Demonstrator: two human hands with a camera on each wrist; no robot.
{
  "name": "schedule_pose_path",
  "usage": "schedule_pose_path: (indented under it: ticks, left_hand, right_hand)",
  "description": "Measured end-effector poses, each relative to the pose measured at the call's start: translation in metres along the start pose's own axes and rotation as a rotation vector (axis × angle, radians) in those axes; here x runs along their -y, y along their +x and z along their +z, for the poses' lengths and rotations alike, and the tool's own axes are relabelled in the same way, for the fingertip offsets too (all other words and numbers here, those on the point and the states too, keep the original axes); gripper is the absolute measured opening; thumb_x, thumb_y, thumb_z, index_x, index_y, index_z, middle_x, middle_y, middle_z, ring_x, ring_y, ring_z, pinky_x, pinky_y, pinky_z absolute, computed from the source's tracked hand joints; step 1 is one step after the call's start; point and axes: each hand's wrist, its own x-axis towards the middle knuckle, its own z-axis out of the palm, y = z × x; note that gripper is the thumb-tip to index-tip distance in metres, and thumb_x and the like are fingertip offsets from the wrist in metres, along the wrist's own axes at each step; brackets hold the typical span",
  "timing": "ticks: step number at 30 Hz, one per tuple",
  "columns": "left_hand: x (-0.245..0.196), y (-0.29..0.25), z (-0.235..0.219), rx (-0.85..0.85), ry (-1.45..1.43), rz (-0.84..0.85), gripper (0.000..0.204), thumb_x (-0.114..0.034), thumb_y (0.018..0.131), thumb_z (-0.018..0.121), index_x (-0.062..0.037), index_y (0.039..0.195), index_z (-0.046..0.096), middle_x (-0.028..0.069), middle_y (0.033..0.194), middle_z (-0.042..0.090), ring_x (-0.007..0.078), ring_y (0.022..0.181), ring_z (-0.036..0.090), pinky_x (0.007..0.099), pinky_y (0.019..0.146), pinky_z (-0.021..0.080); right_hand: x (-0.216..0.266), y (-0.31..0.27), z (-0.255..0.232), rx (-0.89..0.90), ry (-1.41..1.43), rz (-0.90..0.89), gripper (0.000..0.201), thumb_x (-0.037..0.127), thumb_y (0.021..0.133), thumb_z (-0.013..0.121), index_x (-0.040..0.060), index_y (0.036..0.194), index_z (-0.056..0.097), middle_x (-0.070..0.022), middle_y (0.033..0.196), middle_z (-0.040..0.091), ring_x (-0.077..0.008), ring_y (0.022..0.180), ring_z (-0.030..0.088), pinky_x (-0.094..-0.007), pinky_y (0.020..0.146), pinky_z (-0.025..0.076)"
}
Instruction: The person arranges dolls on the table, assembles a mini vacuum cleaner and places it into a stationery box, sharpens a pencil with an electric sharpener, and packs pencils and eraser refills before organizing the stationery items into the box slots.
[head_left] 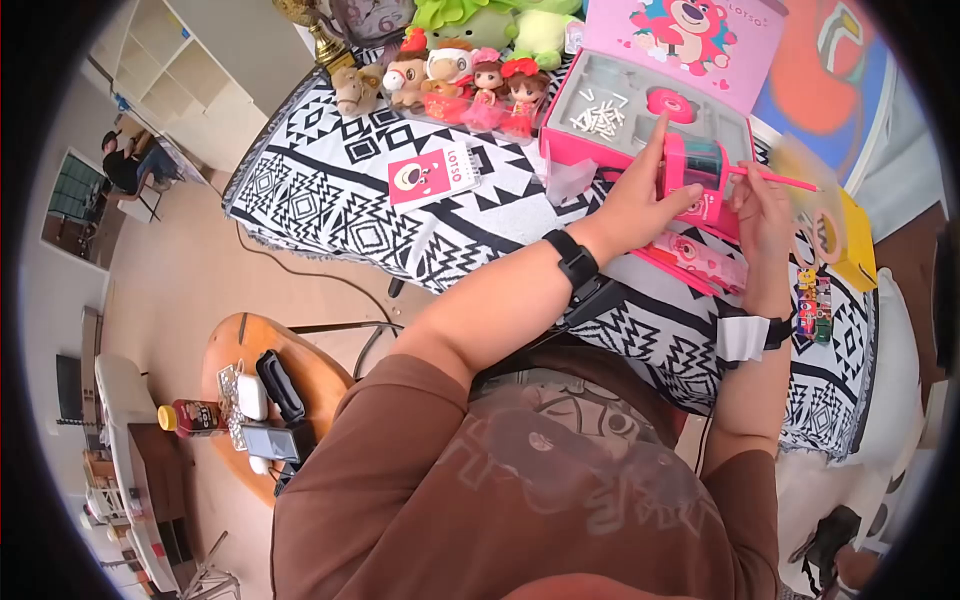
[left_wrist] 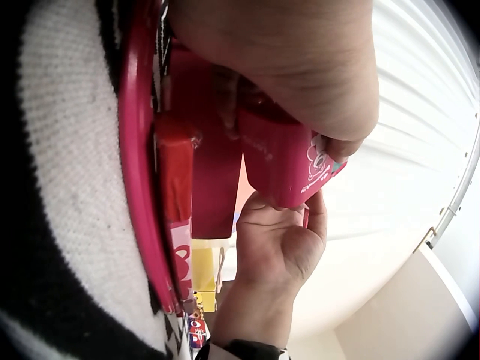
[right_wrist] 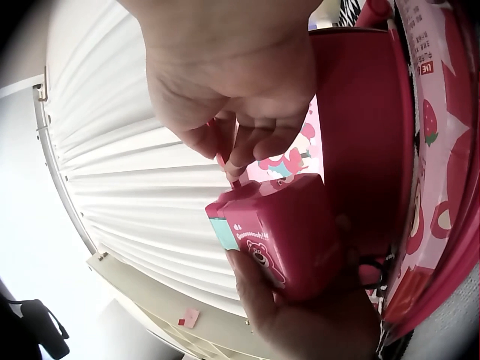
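A pink pencil sharpener (head_left: 697, 165) with a dark see-through window and a bear print is held up in front of the open gift box. My left hand (head_left: 640, 205) grips its body, thumb on the printed side. From the right, my right hand (head_left: 765, 215) pinches a slim pink pencil (head_left: 795, 180) between thumb and fingers. In the right wrist view the pencil (right_wrist: 220, 142) meets the end of the sharpener (right_wrist: 285, 225), and its tip is hidden there. Below the hands lies a pink printed pencil case (head_left: 700, 262).
The gift box (head_left: 590, 150) holds several small white sticks (head_left: 600, 118) and a round pink piece (head_left: 670, 104). A LOTSO notebook (head_left: 430, 175) lies left on the patterned cloth, with dolls (head_left: 485, 90) behind. A yellow box (head_left: 853, 240) and small figures (head_left: 815, 305) are at right.
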Motion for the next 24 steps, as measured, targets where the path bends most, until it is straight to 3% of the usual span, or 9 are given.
schedule_pose_path:
  ticks: [3,9,13,18,21,24]
  left_hand:
    - [-0.001,-0.001,-0.004,0.013,0.030,-0.028,0.093,-0.008,0.088,0.064,-0.0074,0.154,-0.002,0.0198,0.134,0.044,0.0246,0.120,0.053,0.0344,0.100,0.043]
    - [0.005,0.002,-0.004,-0.017,0.146,0.071,0.089,-0.013,0.089,0.063,-0.0064,0.154,0.003,0.0205,0.136,0.043,0.0268,0.124,0.048,0.0367,0.106,0.037]
    - [0.003,0.002,-0.006,-0.057,0.153,0.058,0.082,-0.016,0.092,0.059,-0.0033,0.154,0.007,0.0210,0.142,0.039,0.0266,0.131,0.041,0.0357,0.110,0.031]
    - [-0.007,0.000,-0.002,-0.147,0.104,0.006,0.075,-0.016,0.095,0.056,-0.0008,0.152,0.010,0.0209,0.145,0.036,0.0246,0.136,0.035,0.0342,0.112,0.028]
    - [-0.011,-0.001,0.000,-0.172,0.190,0.040,0.075,-0.014,0.093,0.057,-0.0026,0.151,0.012,0.0192,0.141,0.040,0.0227,0.132,0.040,0.0338,0.109,0.033]
    - [-0.014,-0.002,0.001,-0.099,0.067,-0.097,0.080,-0.013,0.089,0.063,-0.0050,0.150,0.011,0.0179,0.136,0.045,0.0231,0.125,0.048,0.0338,0.104,0.040]
  right_hand:
    - [0.000,-0.001,0.004,-0.033,-0.065,-0.002,0.016,0.015,0.097,0.057,0.0002,0.100,0.064,-0.0047,0.081,0.064,-0.0088,0.060,0.052,-0.0213,0.057,0.040]
    - [-0.009,-0.001,0.000,-0.085,-0.031,0.040,0.013,0.016,0.096,0.060,0.0071,0.085,0.061,-0.0041,0.075,0.063,-0.0094,0.054,0.052,-0.0224,0.052,0.041]
    - [-0.005,-0.003,0.006,-0.085,-0.049,0.064,0.013,0.016,0.096,0.059,0.0040,0.092,0.063,-0.0046,0.077,0.063,-0.0091,0.057,0.053,-0.0222,0.055,0.042]
    - [0.005,-0.004,0.017,0.028,0.075,-0.031,0.025,0.016,0.098,0.056,-0.0034,0.111,0.063,-0.0072,0.086,0.065,-0.0085,0.063,0.053,-0.0216,0.057,0.042]
    - [0.000,-0.002,0.011,-0.021,-0.012,-0.036,0.026,0.017,0.098,0.056,-0.0040,0.113,0.062,-0.0077,0.087,0.066,-0.0078,0.062,0.052,-0.0215,0.057,0.042]
    - [0.000,-0.003,0.012,-0.085,-0.068,-0.030,0.021,0.018,0.097,0.059,-0.0018,0.103,0.064,-0.0057,0.081,0.065,-0.0069,0.058,0.050,-0.0208,0.055,0.040]
